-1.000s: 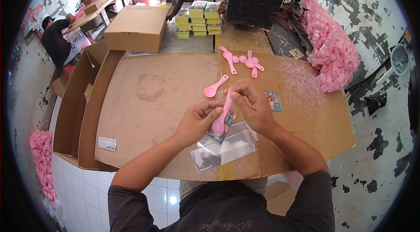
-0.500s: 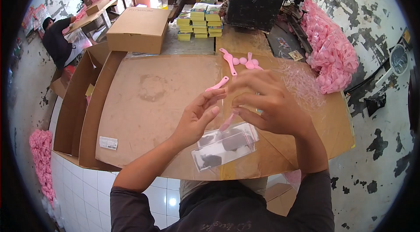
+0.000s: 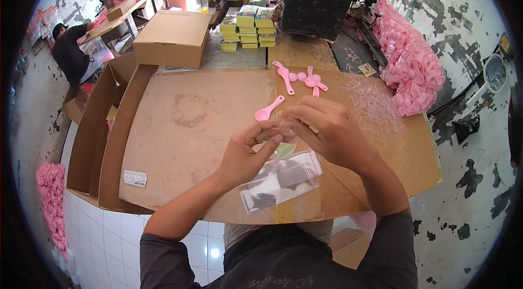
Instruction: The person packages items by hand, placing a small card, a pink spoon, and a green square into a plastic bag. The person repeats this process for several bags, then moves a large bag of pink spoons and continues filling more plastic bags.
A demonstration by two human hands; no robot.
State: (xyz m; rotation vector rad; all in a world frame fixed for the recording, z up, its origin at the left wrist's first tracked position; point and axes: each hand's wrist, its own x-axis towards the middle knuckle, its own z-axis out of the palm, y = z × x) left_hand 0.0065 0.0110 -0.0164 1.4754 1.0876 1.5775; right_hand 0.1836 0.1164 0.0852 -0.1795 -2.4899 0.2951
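Just above the table, my left hand pinches a small clear plastic bag between thumb and fingers. My right hand is closed at the bag's upper right edge, its fingertips partly hidden behind the film. Beneath my fingers a pale green piece shows, seemingly in or behind the bag. Flat clear plastic bags lie stacked below my hands. A pink measuring spoon rests just beyond my left fingertips. Several more pink spoons lie farther back.
An open cardboard box borders the table at left, with a closed carton behind. Stacks of yellow-edged cards stand at the back. Clear plastic scraps and bagged pink spoons lie right. A co-worker sits far left.
My hands have come closer together around the clear bag. The pink piece that hung below my right fingers no longer shows there; a pale green piece shows instead. The nearest spoon is less covered.
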